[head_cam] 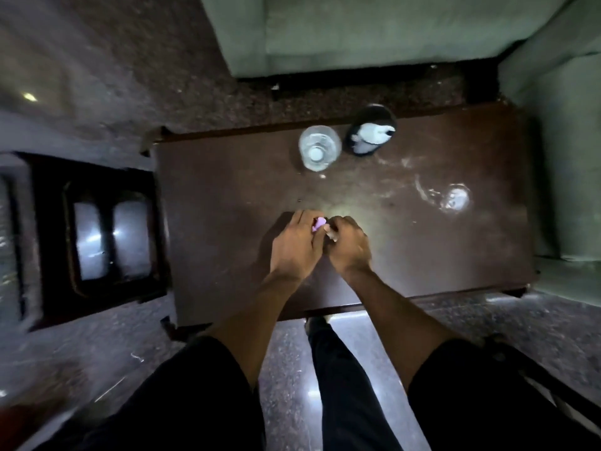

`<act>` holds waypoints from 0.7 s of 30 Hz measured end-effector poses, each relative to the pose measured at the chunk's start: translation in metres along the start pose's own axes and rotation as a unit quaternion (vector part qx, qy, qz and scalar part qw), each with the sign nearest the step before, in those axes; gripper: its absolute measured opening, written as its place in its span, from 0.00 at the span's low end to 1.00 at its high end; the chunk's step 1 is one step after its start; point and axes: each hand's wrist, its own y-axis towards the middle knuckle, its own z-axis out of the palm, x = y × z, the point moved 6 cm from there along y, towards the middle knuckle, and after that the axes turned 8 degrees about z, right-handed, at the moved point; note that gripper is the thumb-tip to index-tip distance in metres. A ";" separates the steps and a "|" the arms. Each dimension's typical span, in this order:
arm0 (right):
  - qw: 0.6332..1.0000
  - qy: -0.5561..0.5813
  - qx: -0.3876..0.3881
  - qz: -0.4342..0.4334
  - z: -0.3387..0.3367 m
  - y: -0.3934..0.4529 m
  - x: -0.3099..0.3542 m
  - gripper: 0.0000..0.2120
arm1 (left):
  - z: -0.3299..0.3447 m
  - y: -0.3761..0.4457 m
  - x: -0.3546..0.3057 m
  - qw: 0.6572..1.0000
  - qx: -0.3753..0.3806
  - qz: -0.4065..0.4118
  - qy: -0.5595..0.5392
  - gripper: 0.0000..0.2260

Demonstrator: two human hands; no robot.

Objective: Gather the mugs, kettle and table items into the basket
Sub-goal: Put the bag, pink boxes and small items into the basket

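Note:
A dark brown wooden table [227, 190] fills the middle of the view. My left hand [294, 247] and my right hand [348, 245] meet over its near middle, fingers curled around a small purple item [318, 223] held between them. The right fingers also pinch something small and pale that I cannot make out. A clear plastic water bottle [319, 148] stands at the table's far edge. Right beside it stands a black and white kettle [370, 133]. No basket and no mugs are visible.
A grey-green sofa [357, 30] lies beyond the table and along the right side. A low dark stool with a glossy top [107, 236] stands left of the table. Shiny ring marks [455, 196] show on the table's right part. My legs stand at the near edge.

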 end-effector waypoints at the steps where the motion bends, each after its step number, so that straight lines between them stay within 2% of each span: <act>1: 1.000 0.003 0.011 -0.010 0.015 -0.005 0.022 0.12 | -0.019 -0.008 0.015 1.000 -0.026 -0.010 -0.006 0.09; 5: 0.998 0.003 0.015 -0.068 0.061 -0.025 0.115 0.12 | -0.096 -0.038 0.074 0.991 -0.113 -0.069 -0.022 0.09; 10: 0.990 0.039 0.041 -0.130 0.109 -0.062 0.233 0.23 | -0.199 -0.077 0.138 0.966 -0.237 -0.100 -0.017 0.08; 12: 0.984 0.040 0.034 -0.169 0.128 -0.078 0.277 0.20 | -0.236 -0.096 0.165 0.951 -0.284 -0.121 -0.024 0.09; 16: 0.964 0.028 0.020 -0.262 0.164 -0.110 0.364 0.08 | -0.304 -0.133 0.220 0.909 -0.384 -0.160 -0.034 0.08; 21: 0.935 0.045 -0.002 -0.352 0.214 -0.151 0.459 0.06 | -0.370 -0.176 0.294 0.838 -0.481 -0.254 -0.040 0.08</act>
